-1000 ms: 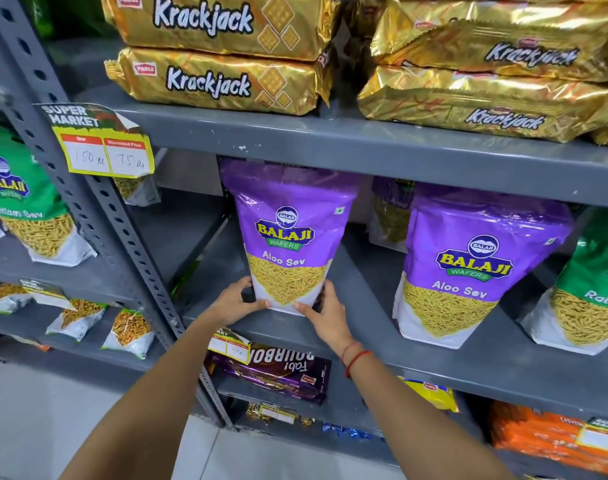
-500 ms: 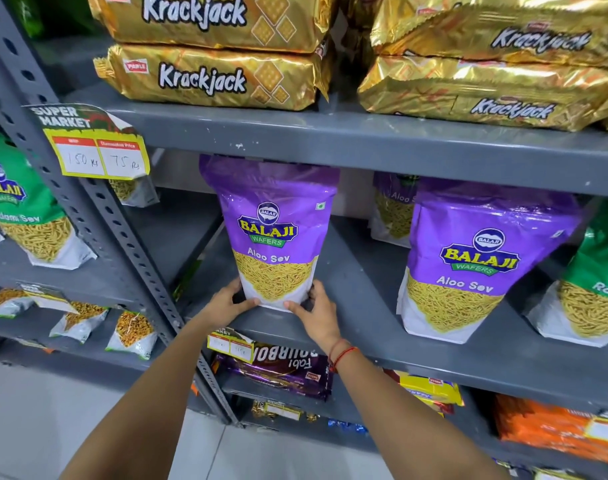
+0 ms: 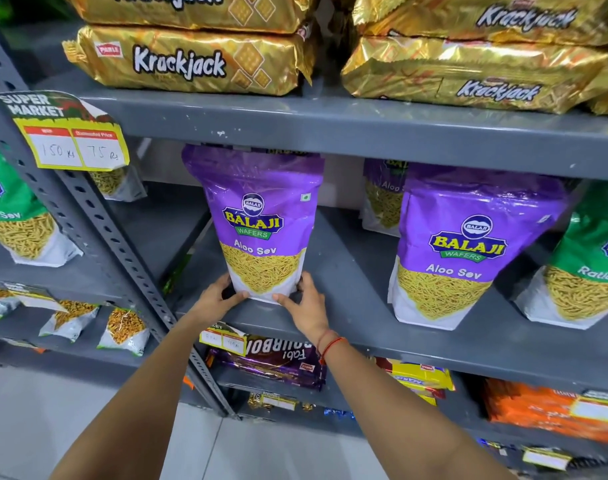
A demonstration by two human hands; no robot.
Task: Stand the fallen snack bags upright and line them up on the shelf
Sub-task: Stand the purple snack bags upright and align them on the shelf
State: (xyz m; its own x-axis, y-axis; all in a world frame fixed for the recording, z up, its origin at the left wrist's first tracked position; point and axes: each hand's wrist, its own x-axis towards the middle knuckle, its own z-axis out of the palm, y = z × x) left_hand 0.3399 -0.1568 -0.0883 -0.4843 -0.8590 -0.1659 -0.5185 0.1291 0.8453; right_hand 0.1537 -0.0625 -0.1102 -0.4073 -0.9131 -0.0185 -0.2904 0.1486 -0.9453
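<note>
Purple Aloo Sev bag (image 3: 257, 223) stands upright at frame centre on grey shelf (image 3: 347, 282), gripped at its bottom corners by left hand (image 3: 214, 297) and right hand (image 3: 307, 304). Judged light, soft, crinkly, slippery; base is best held.

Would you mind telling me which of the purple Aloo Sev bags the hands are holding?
The left front purple bag: both hands grip its base. The right front bag and the one behind stand untouched.

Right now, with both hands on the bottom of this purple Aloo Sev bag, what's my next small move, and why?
Probably slide the held bag right toward the second purple bag: it stands upright, left hand and right hand at its base, but bare shelf separates them.
</note>
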